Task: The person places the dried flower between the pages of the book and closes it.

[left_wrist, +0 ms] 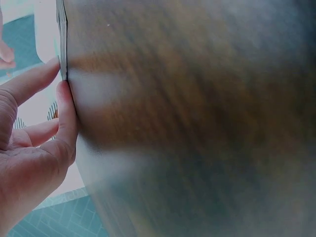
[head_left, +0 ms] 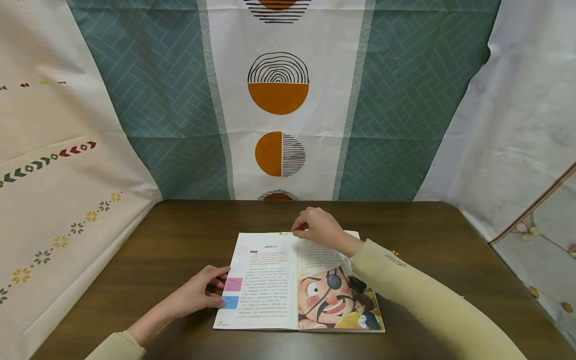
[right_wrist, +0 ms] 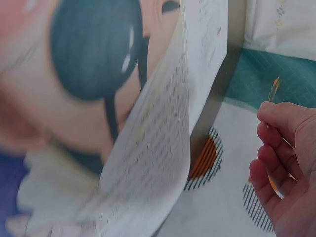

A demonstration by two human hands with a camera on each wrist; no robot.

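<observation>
An open book [head_left: 265,255] lies on the brown table, with text on its left page and a cartoon pirate face [head_left: 326,297] on the right. My right hand [head_left: 318,227] is above the top of the book near the spine. Between thumb and forefinger it pinches a slim golden openwork bookmark [right_wrist: 274,89], whose tip points up in the right wrist view. One page [right_wrist: 153,133] curls up from the right side. At the book's left edge, my left hand [head_left: 191,295] touches the page border with relaxed, spread fingers [left_wrist: 67,106].
Small golden bits [head_left: 395,253] show just beyond the right sleeve [head_left: 405,285]. A patterned cloth [head_left: 279,150] hangs behind the table's [head_left: 189,225] far edge, with pale cloths on both sides.
</observation>
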